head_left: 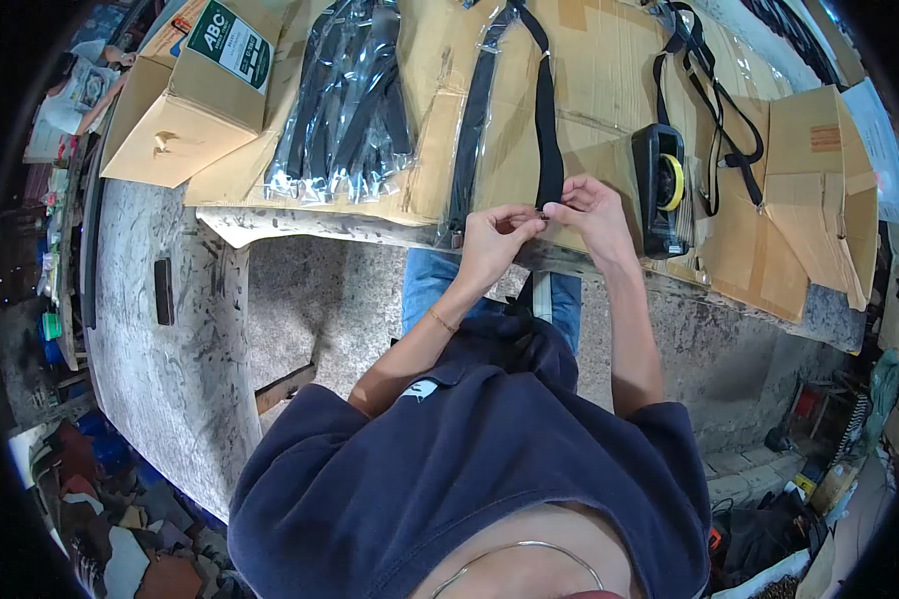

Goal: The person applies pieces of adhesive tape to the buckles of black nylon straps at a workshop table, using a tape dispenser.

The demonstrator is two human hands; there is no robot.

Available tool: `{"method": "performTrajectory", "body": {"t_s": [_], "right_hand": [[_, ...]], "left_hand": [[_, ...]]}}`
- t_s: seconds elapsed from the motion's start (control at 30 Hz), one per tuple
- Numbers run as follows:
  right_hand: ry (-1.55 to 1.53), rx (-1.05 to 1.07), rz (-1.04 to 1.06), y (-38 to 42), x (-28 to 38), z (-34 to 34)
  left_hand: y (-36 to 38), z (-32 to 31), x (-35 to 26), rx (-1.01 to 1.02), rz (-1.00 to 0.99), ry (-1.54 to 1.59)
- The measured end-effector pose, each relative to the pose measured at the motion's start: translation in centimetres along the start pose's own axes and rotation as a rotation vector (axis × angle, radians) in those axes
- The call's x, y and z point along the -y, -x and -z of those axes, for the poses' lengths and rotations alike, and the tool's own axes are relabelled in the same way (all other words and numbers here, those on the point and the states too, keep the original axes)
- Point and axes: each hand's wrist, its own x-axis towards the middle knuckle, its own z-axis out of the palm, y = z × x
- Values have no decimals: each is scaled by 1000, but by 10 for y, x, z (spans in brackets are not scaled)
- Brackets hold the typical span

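Head view: at the near edge of the surface point(609, 120), the left hand point(491, 243) and right hand point(591, 212) meet, each grip pinched together on the lower end of a black strap point(546, 120). Its long axis runs straight away from both hands toward the far side. A tape dispenser point(659, 185) sits just right.

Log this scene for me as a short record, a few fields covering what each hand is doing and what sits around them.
left hand: left hand pinching the lower end of the black strap
right hand: right hand pinching the same strap end, close beside the left
surface: flattened cardboard on a worktable
right of hands: tape dispenser
left of hands: bagged black straps, then a cardboard box
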Motion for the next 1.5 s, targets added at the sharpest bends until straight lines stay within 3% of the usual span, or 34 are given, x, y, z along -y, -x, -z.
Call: {"method": "performTrajectory", "body": {"t_s": [0.13, 0.2, 0.33, 0.47, 0.8, 0.87, 1.03, 1.1, 1.13, 1.2, 1.3, 1.4, 1.5], "right_hand": [[-5, 4, -42, -4, 1, 1], [-219, -29, -380, -9, 14, 1], [-110, 142, -382, -32, -14, 10], [-126, 62, -181, -28, -12, 0], [101, -110, -22, -26, 0, -8], [117, -55, -25, -26, 0, -6], [216, 137, -84, -33, -13, 9], [-7, 189, -240, -36, -15, 10], [-6, 188, -236, -39, -13, 9], [-99, -25, -346, -45, -8, 3], [-135, -6, -220, -56, -12, 1], [-81, 79, -174, -55, -19, 7], [-122, 135, -293, -57, -17, 9]], "left_hand": [[-1, 1, 4, 19, -39, 44], [1, 2, 6, 23, -49, 47], [1, 3, 12, -12, -19, 95], [-1, 2, 7, -70, 78, 285], [-13, 9, 6, -27, 91, 149], [-21, 9, 17, -128, 0, 157], [-22, 12, 1, -58, 40, 187], [-22, 13, -5, 10, 58, 232], [-21, 14, -7, 26, 28, 120], [-22, 14, -5, 49, 19, 35], [-26, 14, 2, -13, 36, -92], [-43, 12, 10, -138, -8, 10], [-59, 14, 7, -162, -27, -70]]}}
